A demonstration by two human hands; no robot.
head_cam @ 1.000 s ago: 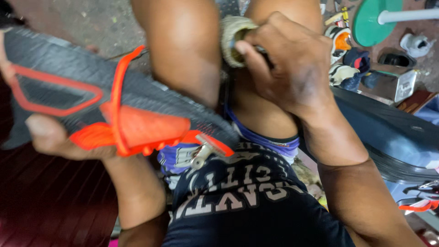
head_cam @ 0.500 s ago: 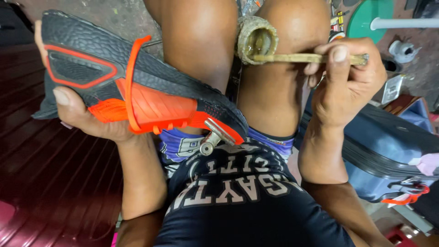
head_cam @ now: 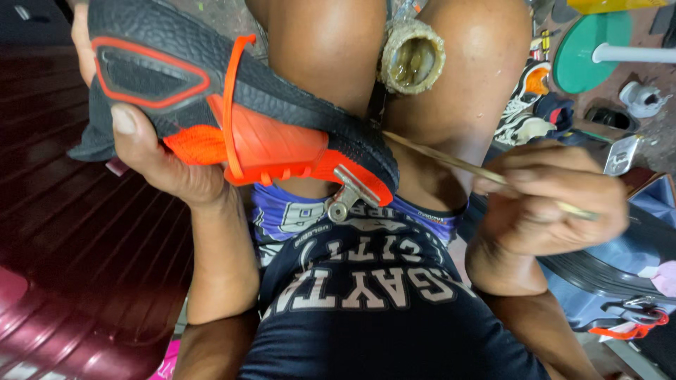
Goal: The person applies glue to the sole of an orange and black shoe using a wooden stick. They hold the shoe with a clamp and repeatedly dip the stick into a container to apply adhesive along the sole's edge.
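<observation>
My left hand grips a black and orange shoe, sole turned up, held over my left thigh. A small metal clip hangs at the shoe's near end. My right hand is closed on a thin wooden stick whose far tip touches the shoe's edge near the toe. A round, crusted glue tin, open toward me, sits wedged between my knees.
A dark red ribbed surface lies at left. At right are a blue and black bag, a green disc with a white bar, loose shoes and small metal parts on the ground.
My right hand came down from beside the glue tin and brought the stick's tip to the shoe's edge. The shoe shifted slightly up and right.
</observation>
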